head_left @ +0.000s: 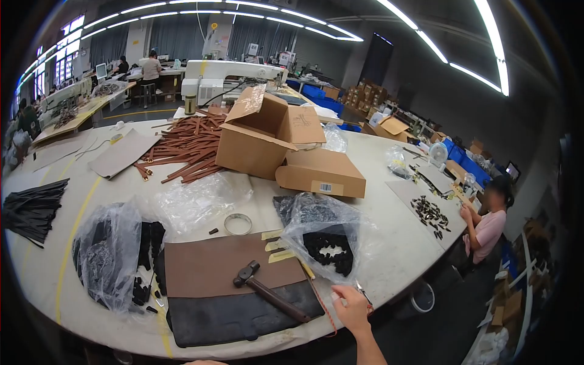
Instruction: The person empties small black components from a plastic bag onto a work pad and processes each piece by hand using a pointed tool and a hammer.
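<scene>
My right hand [353, 308] is over the front edge of the table, its fingers curled and the thumb near the index finger. Whatever it pinches, if anything, is too small to name. A thin metal tool [364, 293] shows just beyond the knuckles. Only a sliver of my left hand [205, 362] appears at the bottom edge, fingers hidden. Left of my right hand, a hammer [267, 293] lies across a brown sheet [207, 267] and a black pad [213, 319]. An orange cord [325, 310] hangs beside the pad.
Plastic bags with black pieces, one left [109, 261] and one right [328, 231], flank the pad. A tape roll [238, 224], cardboard boxes [252, 143] and brown straps [191, 143] are behind. At right, a person in pink [488, 228] sits by metal pieces [429, 213].
</scene>
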`<state>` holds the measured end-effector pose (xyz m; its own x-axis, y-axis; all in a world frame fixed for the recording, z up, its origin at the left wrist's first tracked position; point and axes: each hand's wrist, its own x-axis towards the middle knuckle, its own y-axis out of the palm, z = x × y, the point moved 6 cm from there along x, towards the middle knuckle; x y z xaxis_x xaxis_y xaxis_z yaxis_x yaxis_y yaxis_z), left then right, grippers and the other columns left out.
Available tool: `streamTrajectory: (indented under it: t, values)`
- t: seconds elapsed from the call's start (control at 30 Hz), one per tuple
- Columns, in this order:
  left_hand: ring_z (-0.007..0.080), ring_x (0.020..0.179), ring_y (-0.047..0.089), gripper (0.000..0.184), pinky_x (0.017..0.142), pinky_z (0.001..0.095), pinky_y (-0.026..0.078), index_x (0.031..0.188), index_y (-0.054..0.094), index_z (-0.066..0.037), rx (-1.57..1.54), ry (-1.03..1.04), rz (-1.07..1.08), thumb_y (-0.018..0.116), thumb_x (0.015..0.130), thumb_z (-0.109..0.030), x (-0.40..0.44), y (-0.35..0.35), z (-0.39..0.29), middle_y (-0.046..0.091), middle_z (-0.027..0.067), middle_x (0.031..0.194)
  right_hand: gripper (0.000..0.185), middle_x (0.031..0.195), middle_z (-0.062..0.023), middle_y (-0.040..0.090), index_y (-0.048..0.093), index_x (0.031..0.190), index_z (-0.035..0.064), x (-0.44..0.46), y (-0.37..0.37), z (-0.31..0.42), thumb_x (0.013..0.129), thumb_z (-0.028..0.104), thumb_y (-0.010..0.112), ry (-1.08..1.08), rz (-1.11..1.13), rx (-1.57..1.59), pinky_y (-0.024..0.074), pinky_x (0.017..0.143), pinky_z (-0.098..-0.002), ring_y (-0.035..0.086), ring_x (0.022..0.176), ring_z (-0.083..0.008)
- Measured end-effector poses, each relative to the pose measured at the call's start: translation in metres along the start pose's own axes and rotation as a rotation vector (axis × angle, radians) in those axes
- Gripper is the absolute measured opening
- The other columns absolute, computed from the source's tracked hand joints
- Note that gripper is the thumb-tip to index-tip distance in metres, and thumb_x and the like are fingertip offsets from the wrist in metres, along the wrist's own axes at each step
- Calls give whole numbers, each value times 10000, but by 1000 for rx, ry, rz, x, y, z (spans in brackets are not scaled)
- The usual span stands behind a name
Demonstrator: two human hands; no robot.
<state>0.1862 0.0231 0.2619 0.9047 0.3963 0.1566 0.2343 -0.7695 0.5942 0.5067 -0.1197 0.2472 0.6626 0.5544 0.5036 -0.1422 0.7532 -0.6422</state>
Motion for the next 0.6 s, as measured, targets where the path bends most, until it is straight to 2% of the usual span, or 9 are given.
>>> streamTrajectory:
  t: [0.03, 0.1, 0.23, 0.37, 0.4, 0.43, 0.5, 0.57, 0.6]
  values:
    - [339, 1005, 557, 483, 878, 418, 446, 1173, 474, 52, -192, -189, 1, 606, 827, -258, -8, -22, 42, 551, 211, 1119, 175, 797, -115, 615, 617, 912, 36, 3, 14, 12, 744, 81, 595, -56, 85, 67, 480, 607, -353, 612, 693, -262]
    - [352, 1012, 552, 476, 879, 436, 449, 1199, 468, 13, -347, -513, -340, 582, 839, -276, -58, -68, 114, 522, 202, 1176, 171, 796, -114, 615, 619, 908, 42, 16, 35, 27, 749, 100, 590, -95, 129, 9, 481, 605, -365, 611, 690, -271]
    - [379, 1017, 542, 452, 819, 456, 488, 1236, 462, -54, -780, -571, -552, 560, 852, -272, -131, -155, 177, 423, 176, 1301, 174, 780, -112, 609, 623, 901, 63, 38, 70, 18, 752, 140, 575, -155, 194, -318, 483, 605, -400, 608, 682, -296]
    - [312, 761, 642, 410, 647, 380, 542, 1190, 496, -19, 305, -784, -619, 555, 857, -251, -145, -221, 143, 611, 144, 1061, 129, 771, -111, 604, 605, 836, 62, 53, 81, -5, 733, 134, 577, -113, 243, -450, 483, 609, -415, 611, 693, -303]
    - [324, 649, 637, 391, 613, 390, 530, 1132, 536, 3, 730, -651, -772, 546, 858, -276, -155, -258, 148, 648, 151, 931, 119, 768, -108, 604, 600, 819, 61, 56, 82, -10, 734, 141, 579, -109, 248, -484, 483, 608, -417, 613, 698, -305]
    - [362, 642, 617, 394, 604, 411, 516, 1098, 557, 9, 1423, -167, -716, 551, 854, -301, -155, -272, 144, 637, 186, 898, 111, 764, -104, 605, 594, 802, 59, 58, 83, -12, 735, 147, 581, -106, 257, -515, 484, 608, -419, 614, 703, -308]
    - [417, 646, 592, 402, 617, 400, 502, 1105, 556, 3, 1895, 97, -577, 539, 862, -317, -129, -217, 143, 640, 174, 880, 200, 774, -95, 615, 624, 901, 68, 60, 71, 0, 760, 207, 596, -102, 222, -406, 485, 619, -391, 616, 701, -294]
    - [379, 643, 607, 402, 599, 391, 497, 1140, 532, -5, 2166, 163, -475, 600, 840, -264, -115, -167, 146, 647, 174, 886, 305, 811, -94, 616, 617, 993, 76, 57, 59, 26, 760, 272, 622, 26, 281, -99, 482, 632, -370, 612, 717, -278]
    - [378, 935, 467, 589, 761, 446, 428, 1204, 463, -21, 1859, -183, -561, 614, 777, -398, -120, -202, 161, 527, 192, 1083, 305, 811, -94, 616, 617, 993, 76, 53, 61, 39, 760, 272, 622, 13, 296, -83, 482, 632, -370, 612, 717, -278]
